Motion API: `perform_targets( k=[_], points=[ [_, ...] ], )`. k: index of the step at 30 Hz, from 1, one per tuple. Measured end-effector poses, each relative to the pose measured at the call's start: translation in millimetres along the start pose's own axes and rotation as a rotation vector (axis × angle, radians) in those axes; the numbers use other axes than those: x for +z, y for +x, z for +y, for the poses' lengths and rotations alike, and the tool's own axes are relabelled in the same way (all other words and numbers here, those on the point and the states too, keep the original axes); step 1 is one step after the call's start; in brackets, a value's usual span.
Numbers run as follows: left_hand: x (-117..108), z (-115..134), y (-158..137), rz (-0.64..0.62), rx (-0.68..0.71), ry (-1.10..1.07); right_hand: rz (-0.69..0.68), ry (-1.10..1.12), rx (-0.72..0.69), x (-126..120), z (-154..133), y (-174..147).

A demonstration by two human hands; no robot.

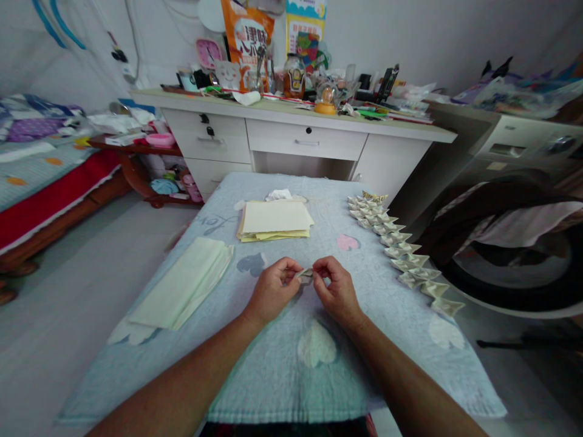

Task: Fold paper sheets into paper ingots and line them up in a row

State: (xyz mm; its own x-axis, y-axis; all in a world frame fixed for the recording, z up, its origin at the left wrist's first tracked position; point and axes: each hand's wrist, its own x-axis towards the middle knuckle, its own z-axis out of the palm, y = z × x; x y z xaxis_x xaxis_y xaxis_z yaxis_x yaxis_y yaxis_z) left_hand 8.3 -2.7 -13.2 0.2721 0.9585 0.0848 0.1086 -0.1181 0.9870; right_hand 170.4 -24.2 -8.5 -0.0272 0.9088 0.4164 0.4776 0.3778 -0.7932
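Observation:
Between my two hands, over the middle of the cloth-covered table [277, 376], is a small piece of folded paper [306, 275]. My left hand [276, 284] pinches its left end between thumb and fingers. The right end is pinched by my right hand [336, 288]. Beyond my hands lies a stack of cream and yellow paper sheets [276, 217]. To the left rests a folded pale green bundle of paper or cloth [184, 282]. Along the right side runs a row of several folded paper boat-like pieces [401, 249], nested or set close together.
A crumpled white tissue [279, 194] lies behind the stack. Past the table stands a white desk [305, 142] crowded with jars, bags and small items. On the right is a front-loading washing machine [523, 152] with cloth hanging from its door. A bed [50, 176] stands at left.

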Motion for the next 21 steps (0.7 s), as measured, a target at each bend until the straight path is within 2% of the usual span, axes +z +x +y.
perform_targets(
  k=[21],
  points=[
    [0.7,3.1,-0.8,-0.004,-0.046,-0.124,0.058,-0.011,-0.013,-0.7,-2.7,-0.9]
  ],
)
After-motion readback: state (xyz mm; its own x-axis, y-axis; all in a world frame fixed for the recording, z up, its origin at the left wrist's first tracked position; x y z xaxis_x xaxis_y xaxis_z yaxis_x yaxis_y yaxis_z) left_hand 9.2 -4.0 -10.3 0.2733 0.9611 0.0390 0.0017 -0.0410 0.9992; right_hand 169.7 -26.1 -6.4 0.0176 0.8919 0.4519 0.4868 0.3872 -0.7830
